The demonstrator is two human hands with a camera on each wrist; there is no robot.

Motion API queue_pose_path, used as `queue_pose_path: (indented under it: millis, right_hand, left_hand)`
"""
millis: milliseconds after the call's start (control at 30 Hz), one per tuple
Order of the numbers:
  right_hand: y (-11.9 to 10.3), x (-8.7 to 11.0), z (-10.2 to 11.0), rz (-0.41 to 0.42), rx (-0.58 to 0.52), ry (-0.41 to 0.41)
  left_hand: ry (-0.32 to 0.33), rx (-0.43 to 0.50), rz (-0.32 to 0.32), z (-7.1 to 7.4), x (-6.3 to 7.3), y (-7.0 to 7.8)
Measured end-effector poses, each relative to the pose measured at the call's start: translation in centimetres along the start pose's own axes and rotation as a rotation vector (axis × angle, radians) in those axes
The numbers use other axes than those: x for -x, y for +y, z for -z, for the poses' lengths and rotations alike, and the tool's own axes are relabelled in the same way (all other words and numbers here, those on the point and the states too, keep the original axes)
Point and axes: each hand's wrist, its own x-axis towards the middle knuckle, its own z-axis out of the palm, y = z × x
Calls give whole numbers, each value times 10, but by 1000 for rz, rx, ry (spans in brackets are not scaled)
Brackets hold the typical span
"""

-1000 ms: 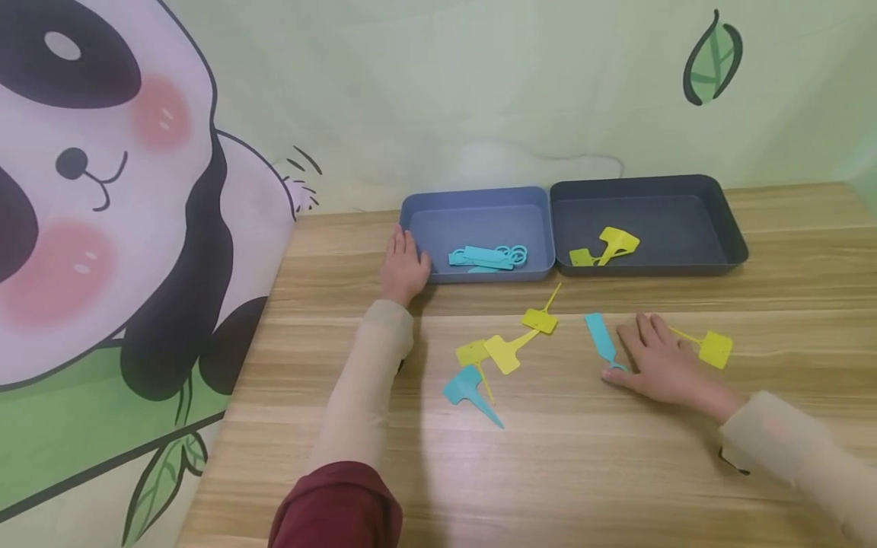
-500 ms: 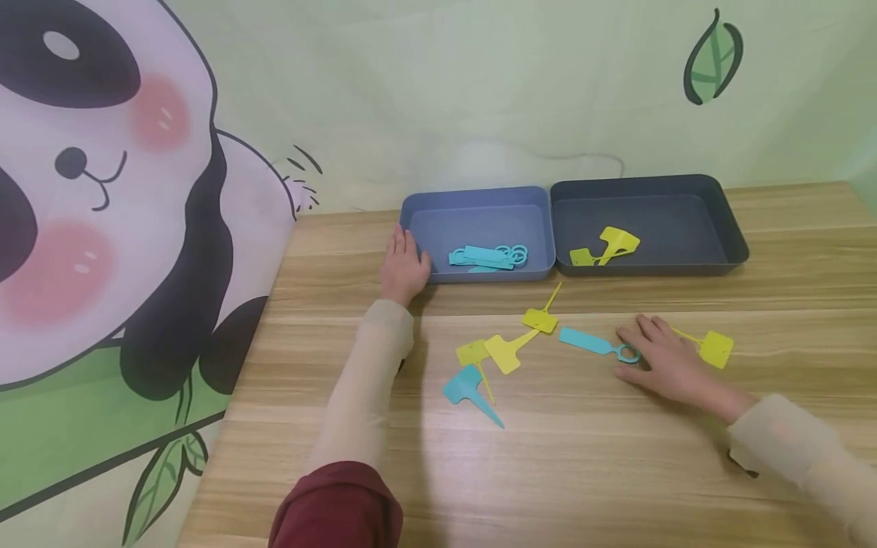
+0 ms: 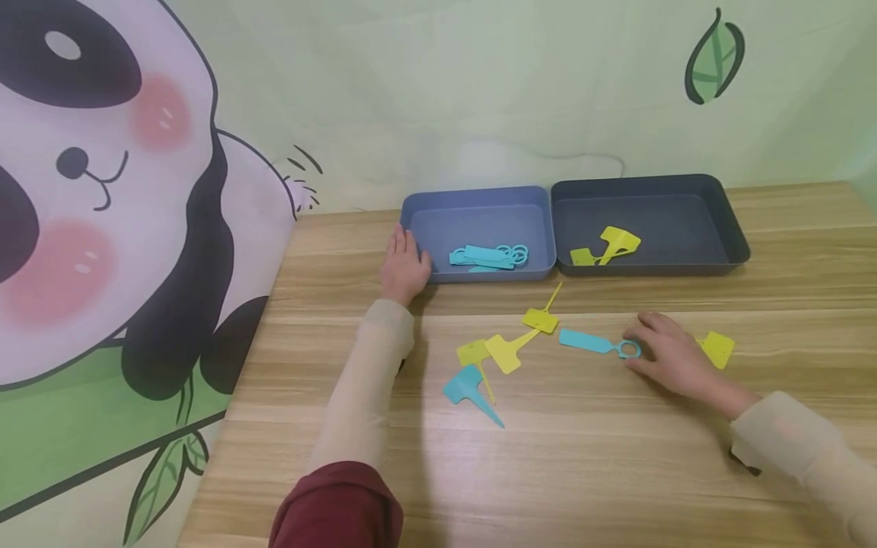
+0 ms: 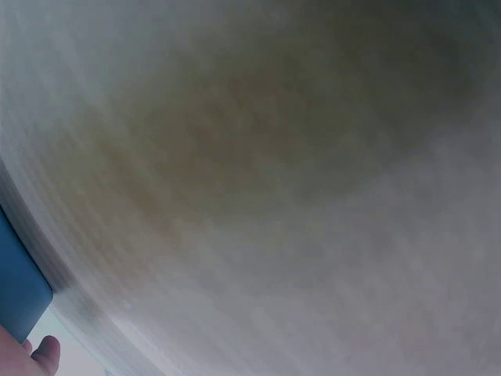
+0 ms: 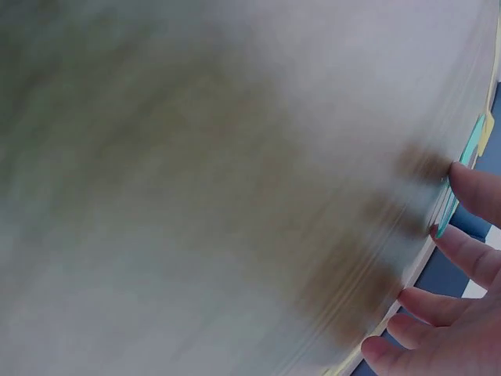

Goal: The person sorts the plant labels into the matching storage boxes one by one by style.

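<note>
My right hand (image 3: 668, 358) is at the ring end of a light-blue plant label (image 3: 585, 341), which lies flat on the table. Its thumb and index finger pinch the ring from two sides, as the right wrist view shows with the label's teal edge (image 5: 468, 149). Just behind that hand lies a yellow plant label (image 3: 717, 349), its stem partly hidden. With fingers straight, my left hand (image 3: 404, 270) rests against the left wall of the blue tray (image 3: 473, 202). Several light-blue labels (image 3: 488, 257) lie inside this tray.
A dark tray (image 3: 671, 228) adjoins the blue one and holds yellow T-shaped labels (image 3: 620, 240). Between the hands lie yellow labels (image 3: 503, 354) and a light-blue T-shaped label (image 3: 466, 384), partly overlapping. A panda-printed cloth (image 3: 240, 175) hangs along the left and back.
The light-blue ring label has swung round, its flat end now pointing left. My right hand's fingers have curled in at the ring. The left hand has stayed in place.
</note>
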Motion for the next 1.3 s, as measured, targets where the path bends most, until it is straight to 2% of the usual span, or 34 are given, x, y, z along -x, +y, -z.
queue_pose_path:
  millis: [233,433,700,1000,1300]
  right_hand:
    - [1,-2,1,-31,-40,-13]
    - [1,-4,2,-27,-46,-12]
    - [2,-6,4,-18,14,70]
    - [-2,-12,11,-40,10,48]
    - [-8,-18,16,19,38,164]
  left_hand:
    - [-4,3,2,0,0,0]
    - [-6,1,3,0,0,0]
    - [-10,-10,1,0,-1,0]
    - [-8,-15,-2,0,0,0]
    - [-13,-18,-5,0,-1,0]
